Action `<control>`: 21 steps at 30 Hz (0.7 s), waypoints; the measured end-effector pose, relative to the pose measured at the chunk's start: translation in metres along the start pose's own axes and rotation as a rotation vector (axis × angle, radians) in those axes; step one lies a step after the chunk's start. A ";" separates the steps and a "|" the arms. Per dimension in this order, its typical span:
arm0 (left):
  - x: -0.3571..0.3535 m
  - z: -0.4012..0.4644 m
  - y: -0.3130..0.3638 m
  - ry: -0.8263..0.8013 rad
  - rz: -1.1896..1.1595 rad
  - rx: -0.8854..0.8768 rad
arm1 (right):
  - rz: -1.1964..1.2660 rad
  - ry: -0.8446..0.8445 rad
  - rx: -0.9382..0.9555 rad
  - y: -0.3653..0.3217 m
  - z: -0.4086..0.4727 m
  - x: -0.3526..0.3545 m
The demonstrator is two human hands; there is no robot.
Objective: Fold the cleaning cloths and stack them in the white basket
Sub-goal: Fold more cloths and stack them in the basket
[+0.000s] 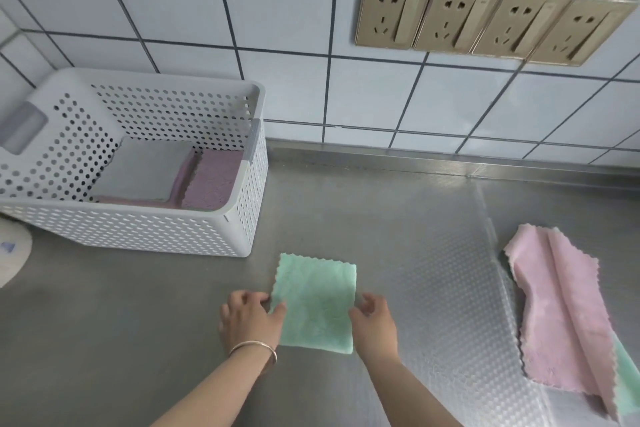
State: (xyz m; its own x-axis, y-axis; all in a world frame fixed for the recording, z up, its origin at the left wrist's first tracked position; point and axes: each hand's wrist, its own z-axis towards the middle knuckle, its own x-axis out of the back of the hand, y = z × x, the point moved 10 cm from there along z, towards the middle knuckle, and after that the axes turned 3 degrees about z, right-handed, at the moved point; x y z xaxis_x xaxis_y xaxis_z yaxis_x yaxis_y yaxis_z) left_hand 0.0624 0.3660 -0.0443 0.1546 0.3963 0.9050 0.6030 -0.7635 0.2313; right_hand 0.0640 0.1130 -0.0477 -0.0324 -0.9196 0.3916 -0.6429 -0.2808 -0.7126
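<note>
A folded green cloth [315,302] lies flat on the steel counter in front of me. My left hand [249,319] pinches its left edge, thumb on top. My right hand [375,321] pinches its right edge the same way. The white perforated basket [239,225] stands at the back left; inside it a folded grey cloth [142,170] lies on a pink one, with a folded purple cloth [214,180] beside them. An unfolded pink cloth [561,305] lies rumpled at the right, on top of another green cloth [627,378] whose edge shows.
The steel counter [398,218] runs back to a tiled wall with a row of gold sockets [491,21]. A white round object [10,253] sits at the far left edge, next to the basket.
</note>
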 end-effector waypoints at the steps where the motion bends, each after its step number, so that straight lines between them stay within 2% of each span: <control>1: -0.003 -0.002 0.000 -0.036 0.017 0.002 | 0.004 -0.029 -0.030 0.002 -0.003 -0.004; 5: -0.013 -0.006 0.000 -0.167 0.022 0.030 | -0.007 -0.135 -0.146 0.017 -0.014 -0.020; 9: -0.019 -0.021 0.000 -0.344 -0.321 0.074 | 0.034 -0.211 -0.274 0.041 -0.022 -0.023; 11: -0.017 -0.038 0.000 -0.431 -0.477 0.128 | 0.023 -0.214 -0.279 0.049 -0.027 -0.017; 14: -0.027 -0.070 -0.003 -0.604 -0.912 0.335 | 0.040 -0.200 -0.241 0.054 -0.032 -0.011; 16: -0.035 -0.099 0.000 -0.751 -1.105 0.479 | 0.069 -0.188 -0.203 0.053 -0.040 -0.007; 19: -0.031 -0.116 0.011 -0.785 -1.137 0.445 | 0.107 -0.122 -0.053 0.031 -0.055 0.012; 21: -0.017 -0.109 0.018 -0.677 -1.100 0.348 | 0.140 -0.073 0.089 0.003 -0.065 0.028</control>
State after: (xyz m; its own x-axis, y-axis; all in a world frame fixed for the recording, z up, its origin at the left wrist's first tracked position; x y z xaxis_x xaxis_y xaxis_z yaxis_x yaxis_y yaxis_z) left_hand -0.0143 0.2901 -0.0165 -0.2430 0.9676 -0.0694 0.8149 0.2424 0.5265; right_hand 0.0111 0.1040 -0.0007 -0.0586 -0.9680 0.2440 -0.5659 -0.1691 -0.8069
